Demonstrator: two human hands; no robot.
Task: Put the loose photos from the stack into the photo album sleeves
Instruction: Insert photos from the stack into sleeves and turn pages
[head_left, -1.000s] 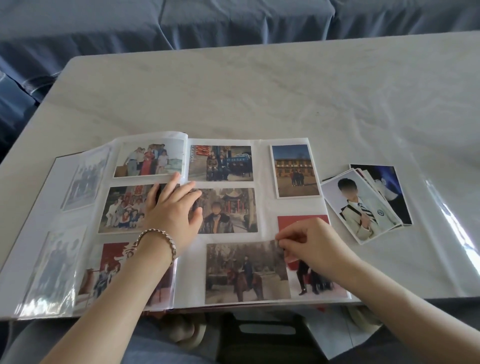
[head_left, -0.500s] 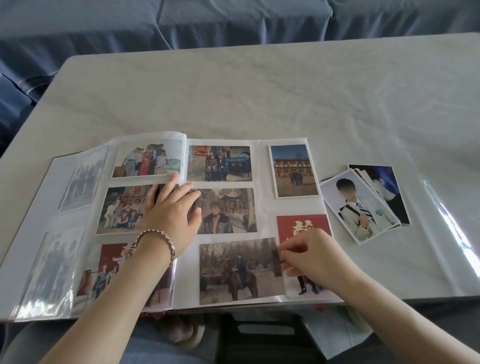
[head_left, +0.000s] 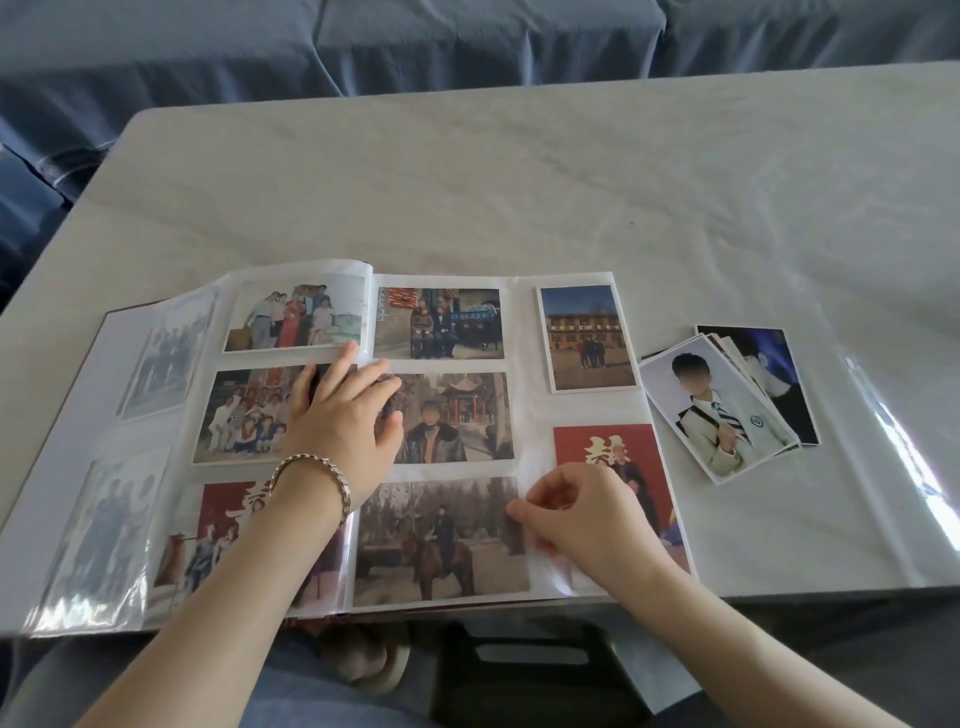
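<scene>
The photo album (head_left: 524, 317) lies open at the table's near edge, its clear sleeves holding several photos. My left hand (head_left: 340, 415), with a bracelet on the wrist, rests flat with straight fingers across the album's spine. My right hand (head_left: 576, 512) has its fingers curled at the right edge of the horse-rider photo (head_left: 441, 540) in the bottom sleeve of the right page, pinching there. It partly covers a red photo (head_left: 602, 444). The loose photo stack (head_left: 727, 405) lies fanned on the table just right of the album, a portrait on top.
The marble-look table (head_left: 519, 182) has a clear plastic cover with a shiny fold (head_left: 904, 452) at the right. A blue covered sofa (head_left: 467, 41) runs behind the table. My lap and a dark stool (head_left: 519, 670) show below the table edge.
The horse-rider photo has slid leftward, deeper into its sleeve, as my right hand pushed it. More of the red photo shows now. My left hand has stayed put.
</scene>
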